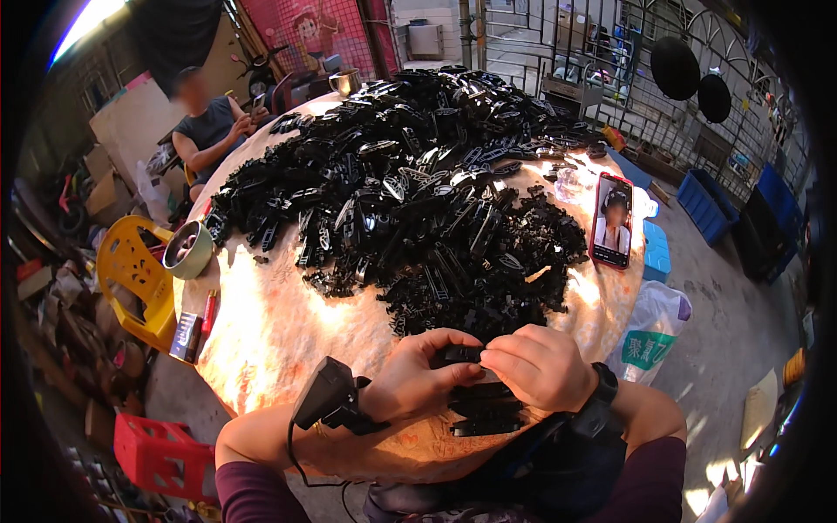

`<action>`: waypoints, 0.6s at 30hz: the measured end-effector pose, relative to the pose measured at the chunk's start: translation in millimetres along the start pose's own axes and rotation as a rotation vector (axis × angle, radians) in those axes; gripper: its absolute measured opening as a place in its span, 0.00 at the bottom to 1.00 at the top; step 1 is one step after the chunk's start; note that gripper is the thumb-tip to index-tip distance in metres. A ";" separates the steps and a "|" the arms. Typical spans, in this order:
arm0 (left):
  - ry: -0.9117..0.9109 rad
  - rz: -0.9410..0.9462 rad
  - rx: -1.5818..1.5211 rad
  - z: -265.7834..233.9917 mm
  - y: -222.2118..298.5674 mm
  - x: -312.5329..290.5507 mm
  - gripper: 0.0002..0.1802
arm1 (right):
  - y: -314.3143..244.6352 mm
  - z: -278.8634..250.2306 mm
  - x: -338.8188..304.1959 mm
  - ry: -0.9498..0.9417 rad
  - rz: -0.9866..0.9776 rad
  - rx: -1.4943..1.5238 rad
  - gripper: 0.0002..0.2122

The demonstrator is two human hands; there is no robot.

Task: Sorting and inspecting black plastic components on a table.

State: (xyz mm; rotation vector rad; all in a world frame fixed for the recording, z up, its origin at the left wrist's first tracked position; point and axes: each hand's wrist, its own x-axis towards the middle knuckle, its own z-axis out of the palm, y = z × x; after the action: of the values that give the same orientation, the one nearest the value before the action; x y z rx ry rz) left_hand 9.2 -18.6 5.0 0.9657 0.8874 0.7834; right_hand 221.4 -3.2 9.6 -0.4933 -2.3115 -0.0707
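My left hand (418, 370) is closed on a small dark black plastic part (462, 354), pinching it between thumb and fingers. From the other side, my right hand (542, 366) has its fingertips pressed together at the right end of the same part; whether a second small piece sits in them is hidden. Just below my hands, several long black plastic parts (485, 417) lie side by side near the table's front edge. Beyond my hands a big heap of black plastic parts (410, 192) spreads over the cloth-covered table (261, 336), with smaller pieces at its near edge.
A phone in a red case (611, 222) leans at the table's right. On the left edge are a bowl (188, 251), a red tube (209, 312) and a small box (185, 338). Around stand a yellow chair (131, 275), a red stool (161, 453), blue bins (708, 207) and a seated person (209, 126).
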 end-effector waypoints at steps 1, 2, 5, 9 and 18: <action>0.000 -0.003 0.002 -1.1 -2.4 1.8 0.19 | -0.3 -2.0 -0.8 0.002 0.003 0.000 0.13; -0.014 -0.008 0.008 -5.8 -5.9 3.0 0.19 | -2.2 -3.8 0.4 -0.019 -0.018 -0.039 0.13; -0.028 -0.036 0.035 -7.7 3.0 0.5 0.19 | -3.8 -7.2 2.6 -0.038 -0.038 -0.095 0.13; -0.015 -0.064 0.161 -5.5 13.4 -1.9 0.19 | -4.8 -7.3 1.4 -0.044 -0.080 -0.145 0.13; -0.019 0.216 0.270 -5.0 9.8 -9.1 0.18 | -11.1 -6.0 5.0 0.010 0.370 0.146 0.16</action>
State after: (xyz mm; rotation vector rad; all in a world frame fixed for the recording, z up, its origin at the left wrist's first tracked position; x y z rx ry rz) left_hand -0.7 -21.1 14.9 1.3211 0.8963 0.8483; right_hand 218.1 -13.0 18.5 -0.8319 -2.1590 0.2714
